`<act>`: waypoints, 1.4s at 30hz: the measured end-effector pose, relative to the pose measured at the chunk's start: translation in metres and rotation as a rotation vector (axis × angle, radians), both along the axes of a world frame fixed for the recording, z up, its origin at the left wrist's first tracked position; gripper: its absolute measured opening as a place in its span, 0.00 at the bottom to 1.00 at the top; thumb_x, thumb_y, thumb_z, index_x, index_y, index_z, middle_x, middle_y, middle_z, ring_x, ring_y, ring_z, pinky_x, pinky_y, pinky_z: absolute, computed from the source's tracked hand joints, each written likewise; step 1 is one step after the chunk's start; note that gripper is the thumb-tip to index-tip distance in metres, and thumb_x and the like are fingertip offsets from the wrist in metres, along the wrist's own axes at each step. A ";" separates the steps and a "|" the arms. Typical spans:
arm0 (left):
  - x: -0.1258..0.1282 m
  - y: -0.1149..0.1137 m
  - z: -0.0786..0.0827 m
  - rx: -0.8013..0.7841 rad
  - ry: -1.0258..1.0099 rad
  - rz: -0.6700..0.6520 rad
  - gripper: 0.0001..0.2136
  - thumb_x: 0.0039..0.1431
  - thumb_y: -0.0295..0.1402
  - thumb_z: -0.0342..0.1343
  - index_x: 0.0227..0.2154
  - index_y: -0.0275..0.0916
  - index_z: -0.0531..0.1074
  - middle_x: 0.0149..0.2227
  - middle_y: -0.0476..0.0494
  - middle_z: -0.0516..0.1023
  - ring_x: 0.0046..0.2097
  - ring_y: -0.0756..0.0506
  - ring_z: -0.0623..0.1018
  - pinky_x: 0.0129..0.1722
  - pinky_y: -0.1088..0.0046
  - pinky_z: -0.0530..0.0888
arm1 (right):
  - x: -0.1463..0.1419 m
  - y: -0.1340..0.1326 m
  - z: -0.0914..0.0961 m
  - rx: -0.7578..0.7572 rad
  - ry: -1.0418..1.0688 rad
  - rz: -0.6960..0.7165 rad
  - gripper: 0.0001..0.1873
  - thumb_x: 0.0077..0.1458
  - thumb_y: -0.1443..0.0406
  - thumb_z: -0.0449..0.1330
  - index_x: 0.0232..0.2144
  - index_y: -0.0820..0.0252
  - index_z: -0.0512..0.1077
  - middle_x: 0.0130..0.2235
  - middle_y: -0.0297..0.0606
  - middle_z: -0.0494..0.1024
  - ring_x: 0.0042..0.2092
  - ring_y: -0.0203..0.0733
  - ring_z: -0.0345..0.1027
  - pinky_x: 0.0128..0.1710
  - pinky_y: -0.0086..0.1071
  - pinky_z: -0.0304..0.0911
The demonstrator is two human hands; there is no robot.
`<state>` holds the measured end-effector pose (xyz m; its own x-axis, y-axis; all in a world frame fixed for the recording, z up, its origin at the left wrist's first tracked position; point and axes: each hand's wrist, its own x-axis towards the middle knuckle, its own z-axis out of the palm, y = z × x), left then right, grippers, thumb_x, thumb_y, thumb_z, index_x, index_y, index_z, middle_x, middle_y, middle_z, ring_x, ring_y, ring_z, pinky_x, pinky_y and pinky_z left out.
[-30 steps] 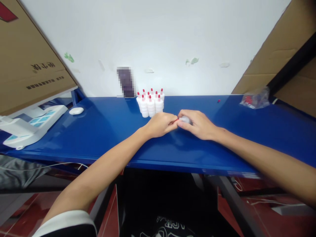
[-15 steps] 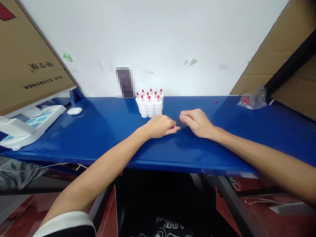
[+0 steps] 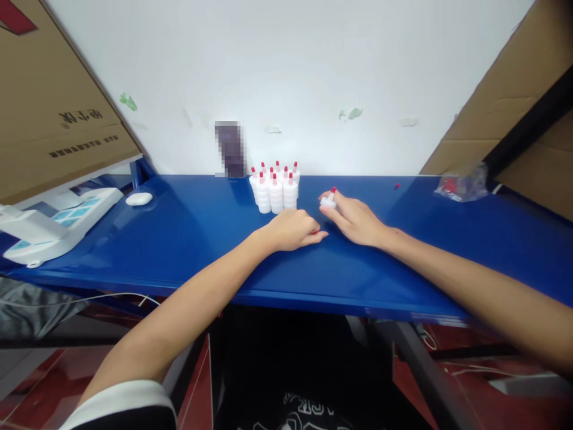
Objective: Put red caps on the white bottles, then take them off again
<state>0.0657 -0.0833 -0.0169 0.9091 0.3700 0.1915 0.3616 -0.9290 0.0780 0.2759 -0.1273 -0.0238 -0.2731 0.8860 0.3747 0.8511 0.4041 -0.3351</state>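
Observation:
My right hand (image 3: 356, 218) pinches a white nozzle cap (image 3: 328, 202) with a red tip between thumb and fingers. The tip points up, and whether a bottle body is attached below is hidden by the hand. My left hand (image 3: 293, 230) is closed just above the table, fingers curled, with a bit of something small and red (image 3: 316, 232) showing between them. Right behind the left hand stands a tight cluster of white squeeze bottles (image 3: 276, 194), upright, each with a red tip on its nozzle.
On the blue table (image 3: 192, 239), a clear bag (image 3: 463, 182) with red pieces lies at the right, near a loose red piece (image 3: 397, 186). To the left are a small white case (image 3: 138, 199) and a white power strip (image 3: 74, 221). A blurred dark object (image 3: 231, 149) leans against the wall.
The white nozzle cap with its red tip now shows in my right hand, which has turned and tilted upward. My left hand has hardly moved. The view has shifted slightly.

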 end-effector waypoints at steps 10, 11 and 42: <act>-0.003 0.002 0.004 -0.030 -0.403 0.040 0.23 0.74 0.41 0.45 0.22 0.38 0.66 0.23 0.49 0.71 0.25 0.51 0.65 0.28 0.71 0.59 | 0.000 -0.005 0.003 0.070 -0.464 -0.040 0.34 0.70 0.41 0.38 0.55 0.54 0.72 0.44 0.50 0.78 0.40 0.54 0.71 0.37 0.41 0.60; -0.003 0.003 0.004 -0.031 -0.400 0.057 0.23 0.74 0.41 0.46 0.22 0.38 0.66 0.23 0.49 0.71 0.25 0.51 0.65 0.28 0.71 0.59 | 0.000 -0.006 0.004 0.063 -0.469 -0.035 0.34 0.69 0.41 0.39 0.54 0.55 0.72 0.43 0.50 0.78 0.40 0.54 0.71 0.36 0.41 0.60; 0.001 -0.002 -0.003 0.267 -0.158 -0.118 0.27 0.76 0.49 0.41 0.29 0.37 0.74 0.25 0.44 0.78 0.25 0.48 0.75 0.25 0.71 0.60 | -0.004 -0.030 0.022 0.074 0.219 0.069 0.02 0.56 0.63 0.48 0.31 0.53 0.59 0.22 0.30 0.66 0.24 0.41 0.58 0.31 0.37 0.53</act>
